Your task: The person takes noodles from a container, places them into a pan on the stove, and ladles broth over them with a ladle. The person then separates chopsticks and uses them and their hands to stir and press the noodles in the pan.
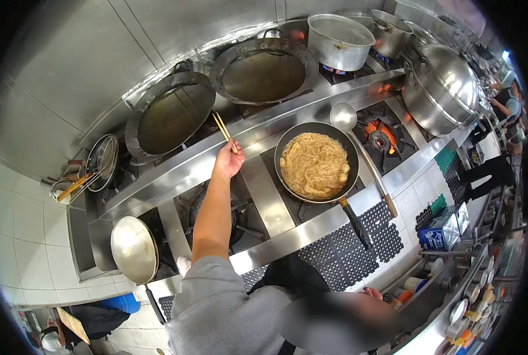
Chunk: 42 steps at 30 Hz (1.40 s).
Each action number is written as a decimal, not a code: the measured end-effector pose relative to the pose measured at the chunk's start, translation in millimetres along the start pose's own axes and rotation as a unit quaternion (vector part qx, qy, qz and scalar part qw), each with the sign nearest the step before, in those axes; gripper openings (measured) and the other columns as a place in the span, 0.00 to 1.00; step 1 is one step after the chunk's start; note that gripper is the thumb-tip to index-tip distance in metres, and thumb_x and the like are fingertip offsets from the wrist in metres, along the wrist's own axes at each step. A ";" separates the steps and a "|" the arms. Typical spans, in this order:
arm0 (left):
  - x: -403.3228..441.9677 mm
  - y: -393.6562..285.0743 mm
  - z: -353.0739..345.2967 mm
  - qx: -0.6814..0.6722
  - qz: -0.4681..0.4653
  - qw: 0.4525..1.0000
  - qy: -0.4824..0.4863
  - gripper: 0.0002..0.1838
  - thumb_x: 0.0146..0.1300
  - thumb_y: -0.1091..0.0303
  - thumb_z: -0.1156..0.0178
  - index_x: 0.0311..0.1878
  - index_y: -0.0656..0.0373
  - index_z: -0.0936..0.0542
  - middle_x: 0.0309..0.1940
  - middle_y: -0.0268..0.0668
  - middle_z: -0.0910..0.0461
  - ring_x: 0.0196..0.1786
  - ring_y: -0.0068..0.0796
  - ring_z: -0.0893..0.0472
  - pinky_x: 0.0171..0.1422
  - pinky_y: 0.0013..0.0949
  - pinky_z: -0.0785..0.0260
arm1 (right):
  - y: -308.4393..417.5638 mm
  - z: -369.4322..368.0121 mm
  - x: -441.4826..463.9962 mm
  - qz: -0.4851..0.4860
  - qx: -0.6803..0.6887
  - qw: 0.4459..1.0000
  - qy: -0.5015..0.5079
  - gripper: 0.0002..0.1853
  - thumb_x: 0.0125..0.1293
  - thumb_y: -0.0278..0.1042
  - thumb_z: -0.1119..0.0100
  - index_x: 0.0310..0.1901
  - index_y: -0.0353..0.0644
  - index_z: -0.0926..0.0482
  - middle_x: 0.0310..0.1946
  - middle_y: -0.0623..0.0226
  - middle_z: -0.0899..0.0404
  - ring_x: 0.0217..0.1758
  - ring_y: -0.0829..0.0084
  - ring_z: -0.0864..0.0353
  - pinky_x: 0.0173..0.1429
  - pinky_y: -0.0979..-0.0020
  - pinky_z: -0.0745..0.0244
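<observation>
My left hand [229, 158] is closed around a pair of chopsticks [221, 126], whose tips point up and away over the stove, toward the large dark woks. To its right, a frying pan [286, 184] full of noodles [313, 165] with pale yellowish chunks sits on a burner, its handle toward me. Neither the hand nor the chopsticks touch this pan. Low in the view, only a few fingertips of my right hand [372, 292] show beside a blurred patch; whether they grip anything is hidden.
Behind stand two large woks [270, 70] of dark liquid and a tall pot [341, 44] over a lit flame. A long ladle [370, 160] lies right of the pan near a glowing burner [380, 137]. A lidded steamer [441, 89] and an empty pan [134, 249] flank the stove.
</observation>
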State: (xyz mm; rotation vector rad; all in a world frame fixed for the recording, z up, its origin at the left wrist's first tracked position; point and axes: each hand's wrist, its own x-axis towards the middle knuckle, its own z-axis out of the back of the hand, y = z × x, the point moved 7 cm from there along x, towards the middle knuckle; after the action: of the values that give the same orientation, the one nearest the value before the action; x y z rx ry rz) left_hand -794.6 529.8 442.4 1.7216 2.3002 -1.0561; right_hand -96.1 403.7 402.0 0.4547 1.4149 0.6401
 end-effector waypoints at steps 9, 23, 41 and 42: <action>12.0 -16.6 22.8 -0.016 -0.047 0.996 -0.079 0.09 0.71 0.65 0.54 0.35 0.58 0.35 0.24 0.34 0.33 0.26 0.25 0.32 0.28 0.26 0.36 | -21.6 -7.1 -10.3 0.002 0.011 1.000 -0.011 0.13 0.69 0.37 0.51 0.44 0.35 0.29 0.28 0.60 0.21 0.19 0.73 0.24 0.20 0.73 0.26; 3.5 -10.7 19.1 -0.003 -0.005 0.994 -0.106 0.13 0.65 0.61 0.45 0.38 0.60 0.35 0.33 0.42 0.27 0.34 0.34 0.26 0.36 0.31 0.31 | -36.4 -13.9 -25.8 -0.012 0.010 1.000 -0.019 0.13 0.66 0.35 0.48 0.45 0.33 0.27 0.29 0.58 0.20 0.19 0.72 0.24 0.21 0.72 0.27; -174.8 160.2 -6.2 0.338 0.386 0.810 0.283 0.27 0.64 0.51 0.50 0.59 0.61 0.33 0.43 0.52 0.21 0.33 0.38 0.17 0.29 0.31 0.24 | -100.1 -6.4 -42.7 -0.046 0.063 0.995 -0.064 0.13 0.68 0.36 0.50 0.46 0.34 0.26 0.30 0.61 0.20 0.23 0.73 0.23 0.26 0.73 0.27; -202.2 197.7 -19.1 0.327 0.441 0.768 0.331 0.26 0.65 0.54 0.49 0.60 0.61 0.34 0.46 0.50 0.21 0.37 0.36 0.18 0.35 0.28 0.24 | -116.4 -11.0 -34.2 0.016 -0.081 0.996 -0.042 0.14 0.67 0.37 0.48 0.45 0.33 0.25 0.32 0.61 0.19 0.24 0.72 0.22 0.28 0.72 0.26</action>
State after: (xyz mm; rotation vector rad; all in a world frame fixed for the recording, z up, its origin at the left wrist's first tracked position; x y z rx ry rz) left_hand -542.1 401.4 454.1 3.3484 0.8629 -1.1536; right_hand -92.1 292.8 351.8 0.3718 1.2665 0.7481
